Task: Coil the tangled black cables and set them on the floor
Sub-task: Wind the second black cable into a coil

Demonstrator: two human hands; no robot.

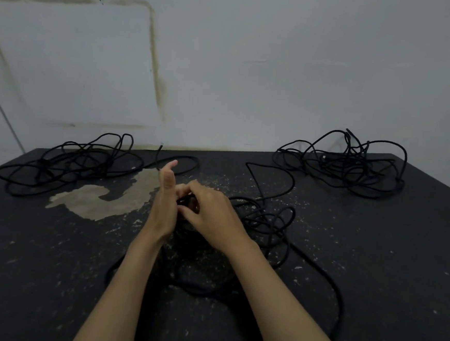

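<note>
Three tangled black cables lie on a dark table [49, 264]. The middle cable [271, 222] is loosely piled right of my hands, and long loops of it trail toward the front edge. My left hand [165, 206] stands on its edge with the thumb up, and black cable loops sit against its palm. My right hand [210, 209] curls its fingers over those same loops between the two hands. How far the left fingers wrap round the loops is hidden. Another tangle [68, 163] lies at the back left and a third [348, 166] at the back right.
The tabletop is scuffed, with a large patch of bare worn surface [108, 199] left of my hands. A pale stained wall [227, 63] stands right behind the table's far edge. The floor is out of view.
</note>
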